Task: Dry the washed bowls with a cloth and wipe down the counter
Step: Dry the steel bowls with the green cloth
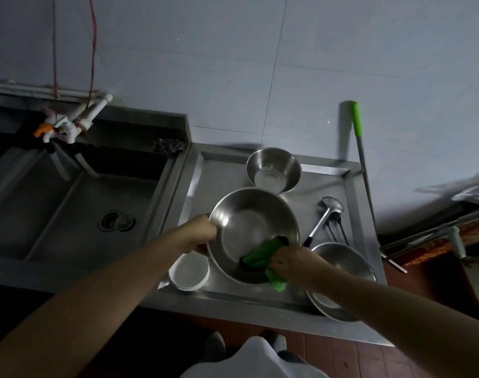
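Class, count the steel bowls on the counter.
3: the large bowl being wiped, a small bowl behind it, and another bowl under the right arm, possibly stacked.

The big bowl (253, 233) sits mid-counter (227, 294) between my hands, cloth (262, 255) inside it at its right. Behind it stands a smaller bowl (273, 170); the ladle (324, 218) lies right, the sink (77, 203) left. Stacked dishes (189, 271) sit at its front left, another bowl (342, 271) at its front right.

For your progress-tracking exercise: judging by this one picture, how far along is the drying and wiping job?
Done: nothing can be confirmed dry. In hand: the left hand grips the rim of the large steel bowl while the right hand rubs the green cloth inside it. Left: the far bowl seems to hold some water; the near bowl, white bowls and counter await wiping.
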`<state>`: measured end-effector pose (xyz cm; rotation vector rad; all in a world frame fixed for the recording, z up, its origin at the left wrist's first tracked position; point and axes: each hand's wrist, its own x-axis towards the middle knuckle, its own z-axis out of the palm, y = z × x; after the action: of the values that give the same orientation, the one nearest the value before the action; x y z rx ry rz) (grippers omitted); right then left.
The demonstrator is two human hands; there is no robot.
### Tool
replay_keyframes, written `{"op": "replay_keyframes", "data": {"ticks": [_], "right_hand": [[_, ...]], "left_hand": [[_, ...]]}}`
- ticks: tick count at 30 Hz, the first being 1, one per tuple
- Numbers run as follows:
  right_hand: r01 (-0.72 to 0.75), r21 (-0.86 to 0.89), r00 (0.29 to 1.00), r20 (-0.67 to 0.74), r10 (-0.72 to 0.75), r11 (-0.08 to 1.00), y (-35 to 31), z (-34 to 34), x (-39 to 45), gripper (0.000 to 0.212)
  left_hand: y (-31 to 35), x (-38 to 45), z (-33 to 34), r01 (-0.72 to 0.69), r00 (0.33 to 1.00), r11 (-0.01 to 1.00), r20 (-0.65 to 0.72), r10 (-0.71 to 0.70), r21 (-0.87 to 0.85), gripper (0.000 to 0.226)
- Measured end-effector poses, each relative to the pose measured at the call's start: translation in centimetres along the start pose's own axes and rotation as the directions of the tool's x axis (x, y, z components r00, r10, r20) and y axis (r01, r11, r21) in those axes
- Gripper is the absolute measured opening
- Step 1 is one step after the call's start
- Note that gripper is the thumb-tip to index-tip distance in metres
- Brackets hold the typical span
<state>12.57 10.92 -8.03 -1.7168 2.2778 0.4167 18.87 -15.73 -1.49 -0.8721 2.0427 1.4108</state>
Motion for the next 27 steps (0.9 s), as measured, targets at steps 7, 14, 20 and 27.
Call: {"op": "replay_keyframes", "data": {"ticks": [7, 14, 20, 27], "right_hand": [[-0.141, 0.170, 0.990, 0.002, 0.142, 0.975, -2.9, -1.2, 1.5, 0.016], [-0.301, 0.237, 0.954, 0.081, 0.290, 0.924, -4.9, -3.7, 3.9, 0.033], [-0.308, 0.390, 0.951, 0.091, 0.296, 0.868, -5.5, -2.8, 4.2, 0.063], [-0.043, 0.072, 0.998, -0.051, 0.047, 0.996, -2.1, 1.4, 1.0, 0.040]], "left_hand": [[-0.9, 2.2, 2.1, -0.028, 0.992, 0.902, -0.124, -0.029, -0.432, 0.039], [-2.2, 2.4, 8.8, 0.005, 0.961, 0.671, -0.181, -0.207, -0.741, 0.028], [-1.3, 2.1, 6.9, -0.031, 0.982, 0.890, -0.179, -0.057, -0.456, 0.033], [0.6, 1.0, -0.8, -0.003, 1.000, 0.998, -0.004, 0.003, -0.055, 0.036]]}}
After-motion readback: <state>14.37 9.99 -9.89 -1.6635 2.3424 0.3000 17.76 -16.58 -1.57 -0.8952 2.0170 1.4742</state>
